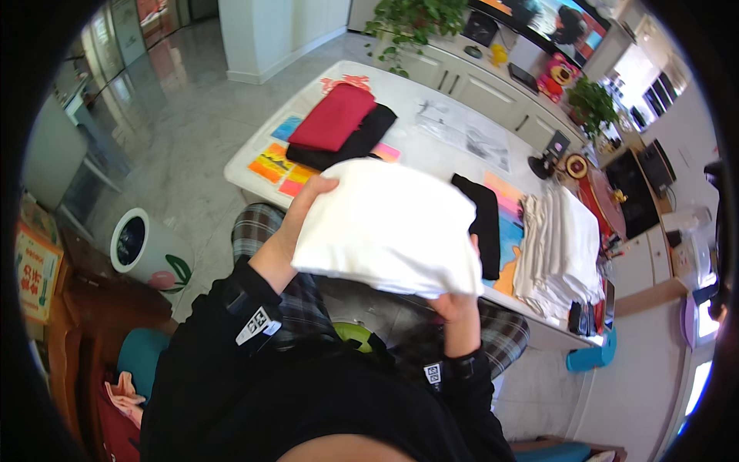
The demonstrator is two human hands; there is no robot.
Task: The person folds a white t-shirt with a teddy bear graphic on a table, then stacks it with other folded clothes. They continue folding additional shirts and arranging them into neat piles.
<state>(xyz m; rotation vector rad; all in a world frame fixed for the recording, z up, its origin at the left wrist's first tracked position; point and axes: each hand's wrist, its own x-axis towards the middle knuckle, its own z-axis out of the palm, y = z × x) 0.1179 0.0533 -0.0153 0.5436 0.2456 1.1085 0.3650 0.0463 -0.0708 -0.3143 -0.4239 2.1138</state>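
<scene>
A folded white cloth (387, 225), perhaps a garment, is held up between my two hands over my lap and the table's near edge. My left hand (300, 222) grips its left side, thumb on top. At the lower right corner my right hand (459, 303) supports it, with most of the fingers hidden beneath. Just right of the cloth, a folded black garment (488, 231) lies on the white table (398, 92). Further right stands a stack of folded white cloths (560, 248). A folded red garment (335, 115) rests on a black one (375, 127) at the far left.
Colourful painted sheets (271, 164) and grey drawings (462, 133) lie on the table. A phone on a stand (548, 156) is at the right. A white bin (156, 254) stands on the floor to my left. Cabinets (479, 86) with plants and a television line the far side.
</scene>
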